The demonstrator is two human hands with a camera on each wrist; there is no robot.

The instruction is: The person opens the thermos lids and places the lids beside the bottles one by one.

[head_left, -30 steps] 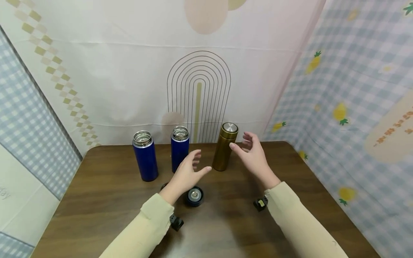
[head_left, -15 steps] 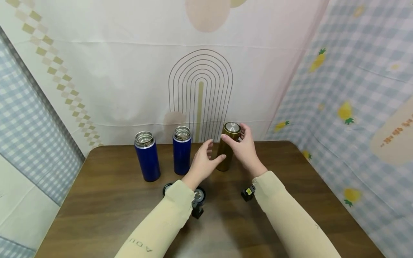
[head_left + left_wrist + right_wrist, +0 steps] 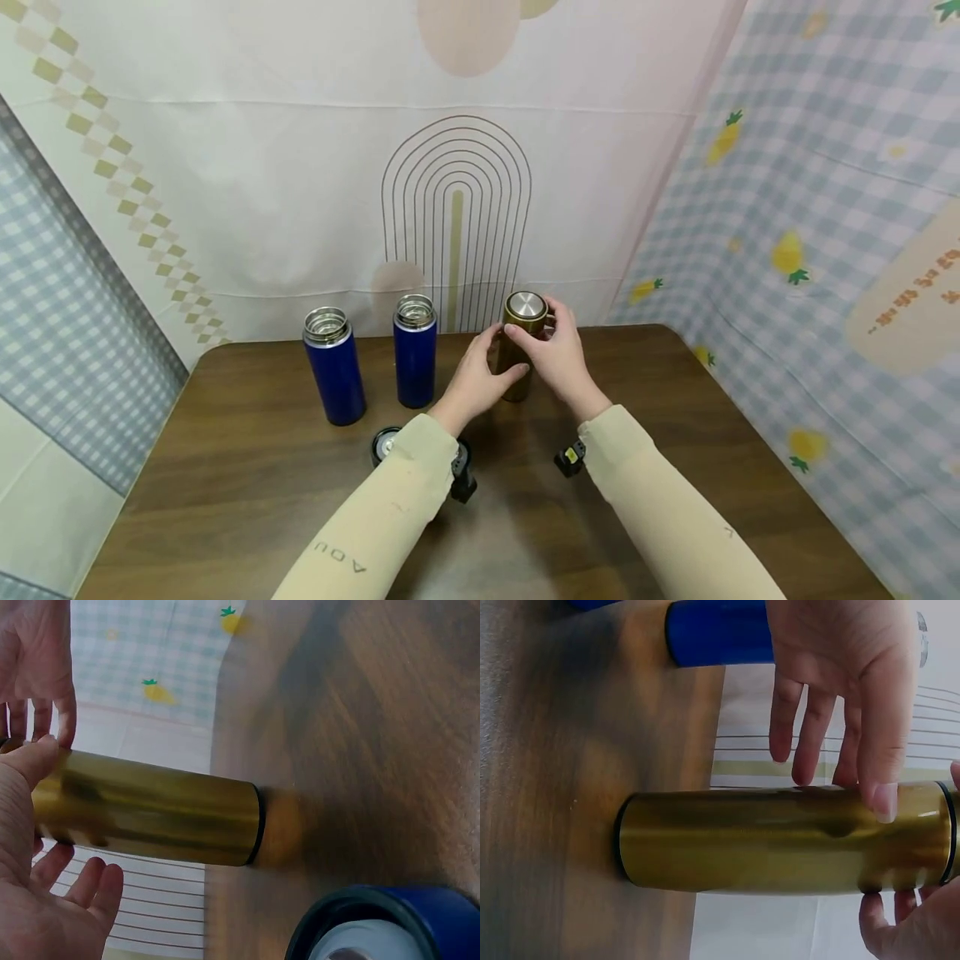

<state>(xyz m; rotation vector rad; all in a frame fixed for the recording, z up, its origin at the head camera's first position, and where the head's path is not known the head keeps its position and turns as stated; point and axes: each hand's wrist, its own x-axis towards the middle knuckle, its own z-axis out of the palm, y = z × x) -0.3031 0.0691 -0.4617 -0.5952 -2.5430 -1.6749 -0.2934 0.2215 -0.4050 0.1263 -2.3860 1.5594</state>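
A gold thermos [image 3: 526, 306] with a brushed-steel top stands upright on the wooden table, between the two hands. My left hand [image 3: 476, 381] curves round its middle from the left, thumb in front and fingers behind. Higher up, my right hand [image 3: 561, 360] grips it from the right, with the thumb in front near the lid and fingers round the far side. The right wrist view shows the gold body [image 3: 742, 840] with the left thumb lying across it. Two blue thermoses stand left of it, one nearer [image 3: 416, 358] and one farther [image 3: 336, 375], their steel mouths uncovered.
Two dark screw lids lie on the table, inner side up. The left one [image 3: 381, 443] shows beside the left sleeve, and the other is partly hidden by the wrist camera [image 3: 462, 483]. A patterned cloth [image 3: 322, 192] hangs behind the table's back edge.
Both hands have come in to the gold thermos, the right one first near its top, then the left at its middle. The thermos has shifted slightly left and tilted less.
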